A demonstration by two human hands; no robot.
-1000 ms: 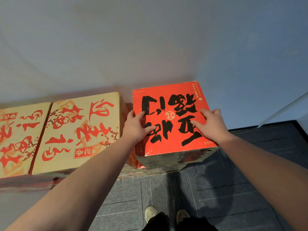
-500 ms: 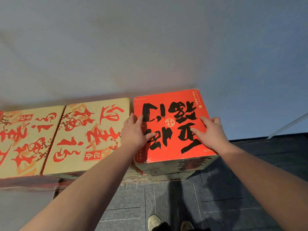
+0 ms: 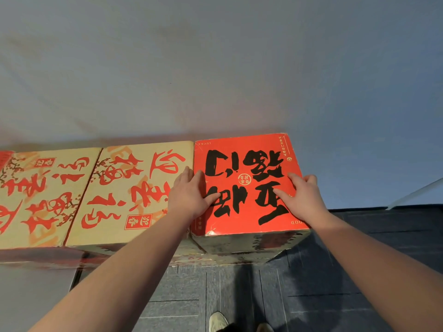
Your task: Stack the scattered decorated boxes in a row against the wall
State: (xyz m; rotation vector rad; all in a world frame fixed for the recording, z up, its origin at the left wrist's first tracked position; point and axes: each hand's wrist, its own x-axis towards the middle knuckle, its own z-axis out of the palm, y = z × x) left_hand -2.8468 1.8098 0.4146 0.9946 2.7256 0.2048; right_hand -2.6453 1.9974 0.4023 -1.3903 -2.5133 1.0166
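A red box [image 3: 249,168] with large black characters sits on top of the stack at the right end of the row, against the pale wall [image 3: 215,68]. Its left side touches a tan box [image 3: 134,188] with red calligraphy. Another tan box [image 3: 43,195] lies further left. My left hand [image 3: 189,197] rests flat over the seam between the red and tan boxes, thumb on the red lid. My right hand [image 3: 304,197] holds the red box's right edge, thumb on top and fingers curled over the side.
A lower layer of boxes [image 3: 239,257] shows under the top row. Dark grey tiled floor [image 3: 335,283] spreads below and to the right. My shoes [image 3: 218,322] stand close to the stack. A pale edge [image 3: 417,192] juts in at the right.
The red box has slid left and back with both hands on it. The gap to the tan box has closed, and the two now touch.
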